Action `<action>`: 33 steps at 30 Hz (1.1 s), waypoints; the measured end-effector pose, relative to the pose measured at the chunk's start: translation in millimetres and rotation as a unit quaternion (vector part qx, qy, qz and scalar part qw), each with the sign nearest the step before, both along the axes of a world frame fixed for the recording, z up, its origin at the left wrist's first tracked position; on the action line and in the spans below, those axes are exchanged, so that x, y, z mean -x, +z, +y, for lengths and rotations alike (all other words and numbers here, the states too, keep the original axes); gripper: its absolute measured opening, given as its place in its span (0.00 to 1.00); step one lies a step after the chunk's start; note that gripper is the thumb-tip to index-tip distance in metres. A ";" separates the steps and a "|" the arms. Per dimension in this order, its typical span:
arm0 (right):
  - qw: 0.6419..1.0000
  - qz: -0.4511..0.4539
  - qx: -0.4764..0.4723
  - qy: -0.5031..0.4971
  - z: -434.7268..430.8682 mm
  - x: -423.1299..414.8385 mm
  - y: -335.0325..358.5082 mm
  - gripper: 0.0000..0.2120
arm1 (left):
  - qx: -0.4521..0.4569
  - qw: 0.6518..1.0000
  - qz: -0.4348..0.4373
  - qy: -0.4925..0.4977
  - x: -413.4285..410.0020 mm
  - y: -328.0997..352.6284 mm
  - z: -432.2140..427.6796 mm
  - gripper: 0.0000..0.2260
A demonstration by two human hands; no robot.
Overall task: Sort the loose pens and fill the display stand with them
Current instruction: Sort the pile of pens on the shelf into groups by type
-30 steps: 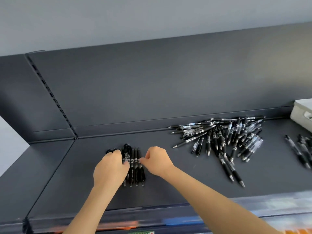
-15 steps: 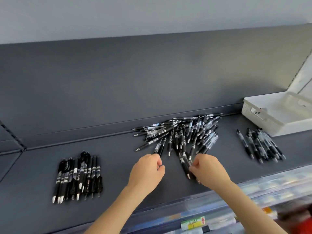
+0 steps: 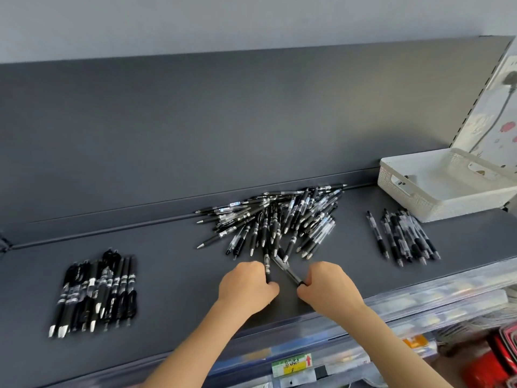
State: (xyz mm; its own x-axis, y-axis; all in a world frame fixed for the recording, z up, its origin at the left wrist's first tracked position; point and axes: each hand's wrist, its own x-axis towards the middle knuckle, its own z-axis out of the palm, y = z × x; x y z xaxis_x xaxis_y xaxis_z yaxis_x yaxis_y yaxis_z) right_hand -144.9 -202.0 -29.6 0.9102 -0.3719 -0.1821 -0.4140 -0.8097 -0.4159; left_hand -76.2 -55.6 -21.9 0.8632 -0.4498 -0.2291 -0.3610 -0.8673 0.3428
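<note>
- On shelf (image 3: 181,275), centre, reaching back to rear ledge: loose pen pile (image 3: 279,217).
- Well left of pile: aligned pen row (image 3: 98,289).
- Right of pile: smaller pen group (image 3: 402,236), with basket (image 3: 447,204) just behind it.
- Before pile, side by side and apart: left hand (image 3: 246,284) gripping left pen (image 3: 267,266), right hand (image 3: 327,284) gripping right pen (image 3: 288,271).

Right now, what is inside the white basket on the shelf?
The white basket shows only its bare floor, nothing lying on it. Its near wall hides the strip just behind it, and its right end is out of frame.

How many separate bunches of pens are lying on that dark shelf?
3: a tidy row left, a big heap in the middle, a small bunch right, beside the white basket.
</note>
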 end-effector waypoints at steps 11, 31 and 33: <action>0.999 0.001 -0.032 0.034 -4.1 4.1 0.2 0.15 | -0.003 0.999 -0.010 0.050 2.9 1.1 3.7 0.19; 0.968 -0.067 -0.239 0.035 69.2 -44.3 20.8 0.05 | 0.087 0.976 -0.067 0.191 -9.6 17.0 85.9 0.10; 0.963 -0.066 -0.255 0.050 86.8 -52.5 20.1 0.05 | 0.074 0.971 -0.088 0.211 -13.0 19.7 105.1 0.10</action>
State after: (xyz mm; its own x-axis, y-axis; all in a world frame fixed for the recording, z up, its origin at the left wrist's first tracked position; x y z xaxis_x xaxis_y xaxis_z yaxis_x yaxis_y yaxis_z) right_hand -92.4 -115.2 -9.4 0.9645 -0.1735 -0.1990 -0.2613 -0.5190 -0.8139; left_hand -63.2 49.5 -2.3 0.9977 -0.0637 -0.0220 -0.0475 -0.8963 0.4410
